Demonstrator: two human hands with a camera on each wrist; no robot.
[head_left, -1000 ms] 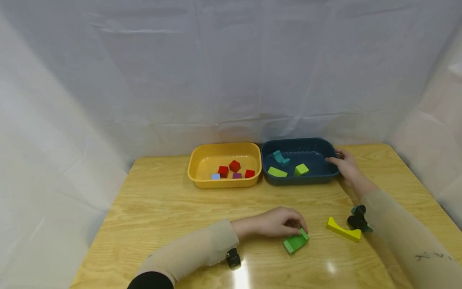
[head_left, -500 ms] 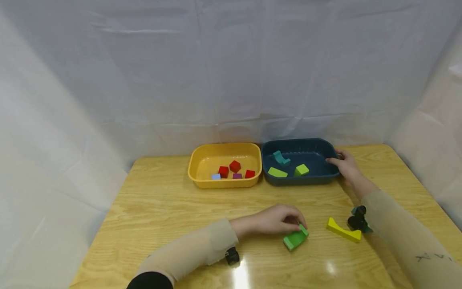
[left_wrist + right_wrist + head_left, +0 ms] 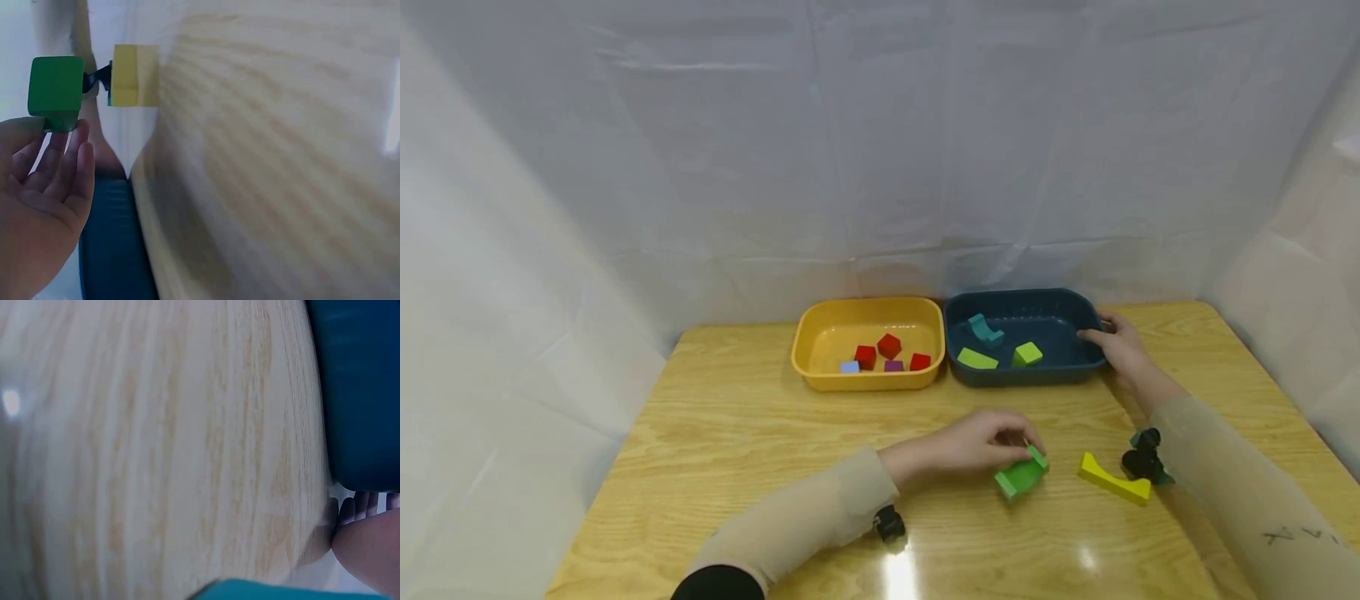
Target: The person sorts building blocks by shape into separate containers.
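Observation:
My left hand [image 3: 1000, 446] pinches one end of a green block [image 3: 1021, 475] at its fingertips, near the table's front middle. In the left wrist view the fingertips [image 3: 78, 134] touch the green block [image 3: 56, 92], with a yellow block [image 3: 125, 75] just beyond it. My right hand [image 3: 1116, 342] grips the right rim of the dark blue tray [image 3: 1022, 377], thumb over the edge. That tray holds a teal block [image 3: 985, 327] and two light green blocks [image 3: 976, 359]. In the right wrist view only the fingers [image 3: 356, 506] and the blue tray [image 3: 362, 387] show.
A yellow arched block [image 3: 1114, 479] lies on the wooden table [image 3: 737, 433] right of the green one. The yellow tray [image 3: 868, 383] beside the blue one holds several red, purple and pale blue cubes. White cloth walls close in the back and sides.
My left hand has carried the green block away from the front edge, toward the trays and slightly right. The right hand has stayed on the blue tray's rim.

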